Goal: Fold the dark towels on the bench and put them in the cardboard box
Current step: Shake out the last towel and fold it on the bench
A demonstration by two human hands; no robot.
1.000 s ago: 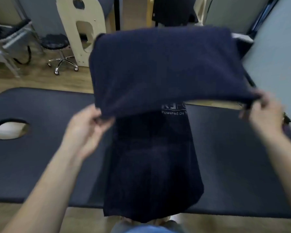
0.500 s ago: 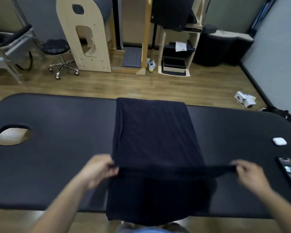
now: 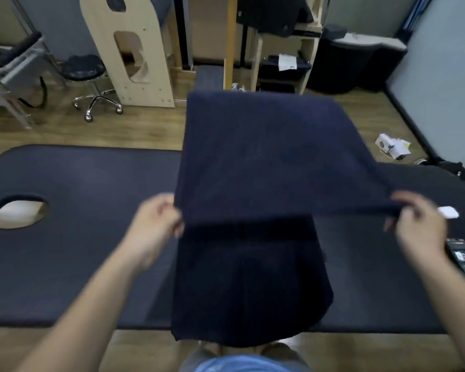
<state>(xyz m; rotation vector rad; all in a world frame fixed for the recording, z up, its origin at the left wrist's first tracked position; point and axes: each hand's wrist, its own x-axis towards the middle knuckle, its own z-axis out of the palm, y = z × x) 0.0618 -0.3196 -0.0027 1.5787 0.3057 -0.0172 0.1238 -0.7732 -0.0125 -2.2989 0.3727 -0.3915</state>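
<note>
Both hands point(image 3: 153, 226) point(image 3: 416, 224) pinch dark towel point(image 3: 258, 157) (lifted) over bench point(image 3: 78, 251).

Plain navy towel point(image 3: 261, 157); bench point(image 3: 78, 237) seemingly charcoal, unpatterned.

The left grip point(image 3: 153, 229) and the right grip point(image 3: 416, 226) are seen uncovered, and both forearms point(image 3: 86, 312) are bare back to the near corners. A blue garment point(image 3: 242, 365) is glimpsed at the near edge, in the centre.
</note>
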